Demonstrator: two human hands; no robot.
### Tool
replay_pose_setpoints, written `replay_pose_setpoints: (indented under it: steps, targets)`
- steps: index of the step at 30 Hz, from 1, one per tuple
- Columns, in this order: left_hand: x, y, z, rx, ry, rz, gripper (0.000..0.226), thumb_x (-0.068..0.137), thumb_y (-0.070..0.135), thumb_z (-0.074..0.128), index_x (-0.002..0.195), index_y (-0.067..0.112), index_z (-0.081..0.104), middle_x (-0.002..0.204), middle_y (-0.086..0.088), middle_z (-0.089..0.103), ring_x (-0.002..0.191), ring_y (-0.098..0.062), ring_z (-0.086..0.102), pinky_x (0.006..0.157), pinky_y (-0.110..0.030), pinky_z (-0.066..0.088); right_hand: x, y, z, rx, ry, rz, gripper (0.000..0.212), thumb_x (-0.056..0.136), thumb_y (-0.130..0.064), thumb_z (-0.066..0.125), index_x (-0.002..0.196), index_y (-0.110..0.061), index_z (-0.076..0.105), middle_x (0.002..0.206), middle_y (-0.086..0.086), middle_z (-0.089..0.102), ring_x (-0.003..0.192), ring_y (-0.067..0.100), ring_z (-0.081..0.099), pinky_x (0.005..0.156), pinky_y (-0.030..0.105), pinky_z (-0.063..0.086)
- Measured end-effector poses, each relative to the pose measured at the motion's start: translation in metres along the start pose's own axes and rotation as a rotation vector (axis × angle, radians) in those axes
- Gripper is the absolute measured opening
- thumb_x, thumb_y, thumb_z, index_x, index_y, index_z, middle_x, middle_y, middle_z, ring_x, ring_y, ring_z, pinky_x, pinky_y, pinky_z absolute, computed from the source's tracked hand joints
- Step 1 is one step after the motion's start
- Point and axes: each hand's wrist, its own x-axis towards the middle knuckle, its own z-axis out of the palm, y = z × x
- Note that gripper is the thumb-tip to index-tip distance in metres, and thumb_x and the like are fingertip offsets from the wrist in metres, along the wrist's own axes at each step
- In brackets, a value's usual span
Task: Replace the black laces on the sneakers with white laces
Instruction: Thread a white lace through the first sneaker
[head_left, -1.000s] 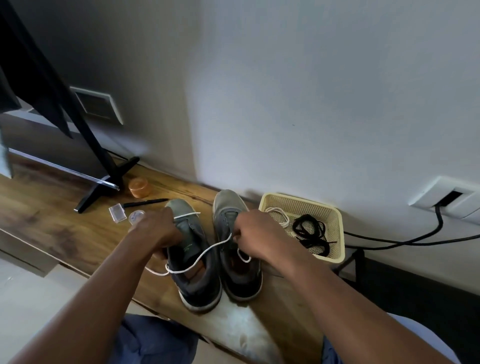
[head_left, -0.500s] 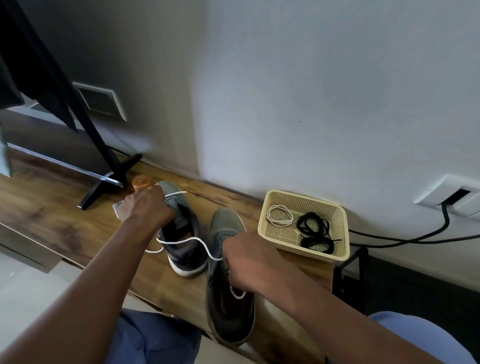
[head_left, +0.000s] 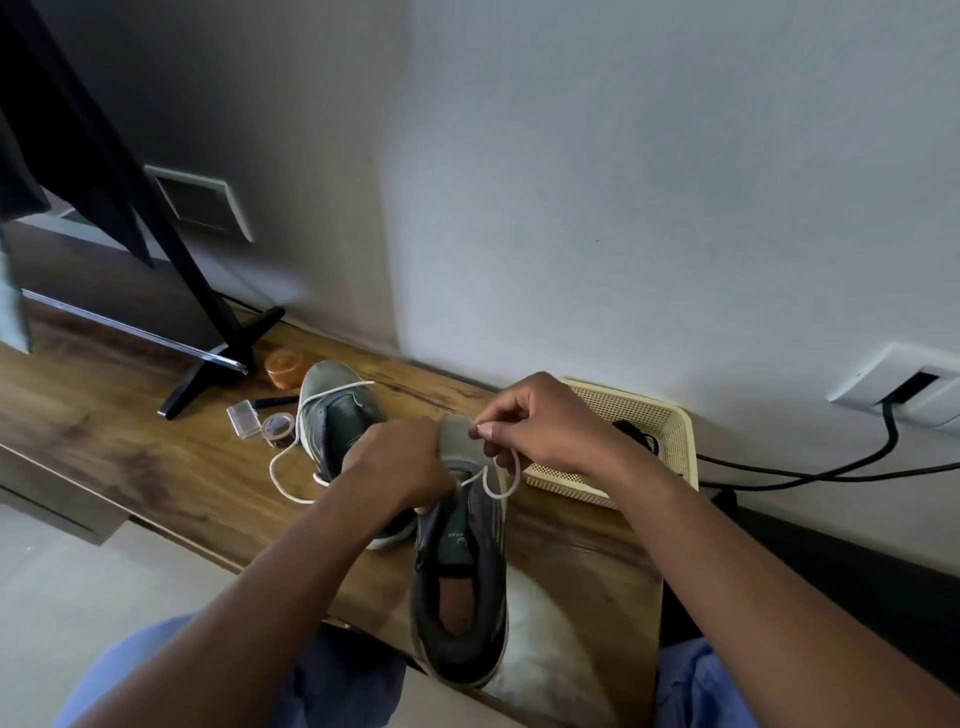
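Threading a white lace into the nearer sneaker at the desk edge

The near sneaker (head_left: 460, 587) overhangs the desk (head_left: 171, 467) edge, so a hard tug could tip it off. At its eyelets the left hand (head_left: 397, 462) pinches the white lace (head_left: 496, 480), and the right hand (head_left: 540, 421) fingers (head_left: 485, 431) pinch its free end. Beyond them, the far sneaker (head_left: 337, 421) trails its lace, and the basket (head_left: 670, 436) stands by the wall. Half a second ago the left hand held the far sneaker; now it works the near one.
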Motion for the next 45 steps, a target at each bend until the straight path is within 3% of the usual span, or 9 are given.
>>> replay_pose_setpoints:
  steps: [6, 14, 19, 23, 26, 30, 35, 43, 45]
  targets:
    - [-0.011, 0.004, -0.001, 0.142, -0.060, -0.043, 0.046, 0.076, 0.061, 0.080, 0.106, 0.029, 0.068, 0.106, 0.004, 0.072, 0.106, -0.022, 0.070, 0.072, -0.031, 0.048, 0.021, 0.012, 0.031, -0.289, 0.024, -0.039, 0.009, 0.089, -0.010, 0.073, 0.090, -0.018, 0.077, 0.084, 0.000, 0.077, 0.080, 0.017, 0.075, 0.075, 0.031, 0.060]
    - [-0.027, -0.012, -0.024, 0.062, -0.061, 0.198, 0.038, 0.085, 0.057, 0.065, 0.056, 0.032, 0.072, 0.059, 0.018, 0.068, 0.063, 0.001, 0.062, 0.065, -0.028, 0.050, 0.023, 0.018, 0.051, -0.463, 0.014, -0.150, 0.018, 0.085, -0.012, 0.071, 0.073, -0.024, 0.070, 0.082, -0.003, 0.075, 0.081, 0.017, 0.070, 0.073, 0.030, 0.055]
    - [-0.041, -0.019, -0.035, -0.162, -0.669, 0.332, 0.029, 0.093, 0.029, 0.068, 0.069, 0.018, 0.080, 0.059, 0.010, 0.071, 0.052, 0.002, 0.059, 0.059, -0.014, 0.043, 0.020, 0.024, 0.043, -0.374, -0.100, -0.049, 0.016, 0.086, -0.008, 0.064, 0.076, -0.018, 0.073, 0.060, -0.006, 0.072, 0.056, 0.007, 0.071, 0.056, 0.020, 0.053]
    - [-0.042, -0.024, -0.031, -0.066, -0.884, 0.220, 0.019, 0.093, 0.032, 0.068, 0.088, 0.020, 0.082, 0.078, 0.003, 0.080, 0.067, -0.004, 0.072, 0.047, -0.015, 0.036, 0.023, 0.027, 0.046, -0.435, -0.046, -0.079, 0.012, 0.082, -0.016, 0.072, 0.076, -0.024, 0.077, 0.072, -0.013, 0.072, 0.075, 0.006, 0.069, 0.064, 0.024, 0.052]
    - [-0.034, -0.027, -0.028, -0.154, -0.679, 0.191, 0.030, 0.096, 0.042, 0.069, 0.084, 0.016, 0.081, 0.074, 0.001, 0.079, 0.063, -0.008, 0.071, 0.043, -0.016, 0.036, 0.025, 0.030, 0.053, -0.444, 0.000, -0.105, 0.009, 0.080, -0.019, 0.077, 0.076, -0.027, 0.079, 0.074, -0.015, 0.071, 0.079, 0.006, 0.067, 0.067, 0.025, 0.051]
    - [-0.017, -0.014, -0.011, 0.049, 0.015, 0.097, 0.043, 0.089, 0.053, 0.069, 0.066, 0.017, 0.069, 0.054, 0.004, 0.063, 0.053, -0.003, 0.059, 0.048, -0.022, 0.038, 0.025, 0.035, 0.061, -0.454, 0.159, -0.131, 0.005, 0.078, -0.018, 0.077, 0.076, -0.023, 0.079, 0.077, -0.007, 0.075, 0.079, 0.016, 0.070, 0.065, 0.022, 0.044]
    - [-0.008, 0.002, 0.011, 0.102, 0.097, 0.019, 0.019, 0.084, 0.040, 0.062, 0.081, 0.022, 0.059, 0.096, -0.005, 0.072, 0.101, -0.030, 0.072, 0.070, -0.032, 0.047, 0.023, 0.036, 0.079, -0.503, 0.218, -0.192, 0.008, 0.081, -0.016, 0.070, 0.084, -0.017, 0.077, 0.084, 0.008, 0.074, 0.081, 0.030, 0.069, 0.062, 0.029, 0.046]
    - [-0.007, 0.014, 0.025, 0.170, 0.164, 0.007, 0.026, 0.088, 0.030, 0.063, 0.111, 0.019, 0.070, 0.112, -0.006, 0.073, 0.108, -0.032, 0.071, 0.075, -0.036, 0.054, 0.022, 0.042, 0.089, -0.505, 0.230, -0.266, 0.013, 0.088, -0.017, 0.058, 0.096, -0.016, 0.067, 0.090, 0.009, 0.068, 0.081, 0.034, 0.066, 0.063, 0.039, 0.052]
    - [-0.005, 0.011, 0.024, 0.107, 0.160, 0.007, 0.023, 0.087, 0.029, 0.063, 0.107, 0.021, 0.069, 0.110, -0.006, 0.072, 0.107, -0.032, 0.070, 0.076, -0.035, 0.054, 0.023, 0.043, 0.088, -0.502, 0.226, -0.208, 0.013, 0.088, -0.018, 0.061, 0.076, -0.014, 0.063, 0.076, 0.010, 0.062, 0.075, 0.037, 0.063, 0.059, 0.036, 0.045]
